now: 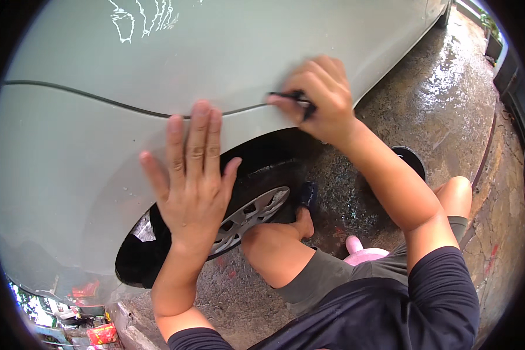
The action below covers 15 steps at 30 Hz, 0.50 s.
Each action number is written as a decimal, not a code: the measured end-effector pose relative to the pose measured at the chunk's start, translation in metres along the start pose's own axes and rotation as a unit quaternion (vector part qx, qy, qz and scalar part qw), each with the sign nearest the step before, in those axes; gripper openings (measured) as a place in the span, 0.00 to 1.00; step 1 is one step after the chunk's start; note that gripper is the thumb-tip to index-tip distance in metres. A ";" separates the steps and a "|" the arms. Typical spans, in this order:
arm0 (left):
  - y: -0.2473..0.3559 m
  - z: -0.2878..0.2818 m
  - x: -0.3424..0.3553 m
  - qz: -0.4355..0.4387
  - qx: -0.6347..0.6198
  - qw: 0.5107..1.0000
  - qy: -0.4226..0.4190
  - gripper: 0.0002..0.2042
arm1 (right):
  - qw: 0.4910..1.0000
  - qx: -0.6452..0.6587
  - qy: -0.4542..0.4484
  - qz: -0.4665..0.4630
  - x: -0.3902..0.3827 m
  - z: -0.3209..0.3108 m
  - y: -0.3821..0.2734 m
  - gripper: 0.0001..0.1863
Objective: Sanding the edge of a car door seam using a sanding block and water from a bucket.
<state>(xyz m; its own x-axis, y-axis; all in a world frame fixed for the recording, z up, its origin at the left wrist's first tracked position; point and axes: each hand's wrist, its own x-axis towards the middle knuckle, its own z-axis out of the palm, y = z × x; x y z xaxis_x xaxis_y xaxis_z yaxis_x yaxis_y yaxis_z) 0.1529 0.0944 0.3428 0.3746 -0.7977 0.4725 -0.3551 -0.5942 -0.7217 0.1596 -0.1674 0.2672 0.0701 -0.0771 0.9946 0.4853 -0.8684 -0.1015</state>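
Note:
My left hand (195,166) lies flat against the pale silver-green car body (76,151), its fingers spread and the fingertips at the panel seam (125,106) above the wheel arch. Nothing is in it. To the right, my right hand (321,96) is closed around a small black object (300,102) with a thin, pointed end. The object is at the same seam, just above the arch. Motion blur and my fingers hide most of it, so its exact kind does not show.
Below my hands is the car's wheel (254,213) with a silver rim. My bent knee (268,245) and a foot in a dark shoe (308,195) are close to it. A black bucket (411,160) stands on wet concrete ground (414,111). Something pink (364,254) shows beneath me.

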 end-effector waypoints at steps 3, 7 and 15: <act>0.001 -0.004 0.004 -0.022 0.006 1.000 0.001 0.45 | 0.999 -0.031 -0.016 0.022 -0.017 -0.012 0.011 0.17; 0.000 -0.006 0.002 -0.038 -0.031 0.999 -0.022 0.47 | 0.999 0.026 0.033 -0.032 0.031 0.019 -0.030 0.16; -0.030 -0.020 0.006 -0.052 0.008 0.998 0.026 0.48 | 0.999 0.025 0.019 0.003 0.014 0.010 -0.013 0.16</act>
<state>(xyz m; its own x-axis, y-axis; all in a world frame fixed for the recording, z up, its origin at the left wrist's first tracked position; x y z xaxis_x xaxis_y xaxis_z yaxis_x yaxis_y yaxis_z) 0.1489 0.1056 0.3775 0.3638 -0.7362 0.5707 -0.3035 -0.6729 -0.6746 0.1626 -0.1524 0.2825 0.0405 -0.1013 0.9940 0.5288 -0.8420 -0.1073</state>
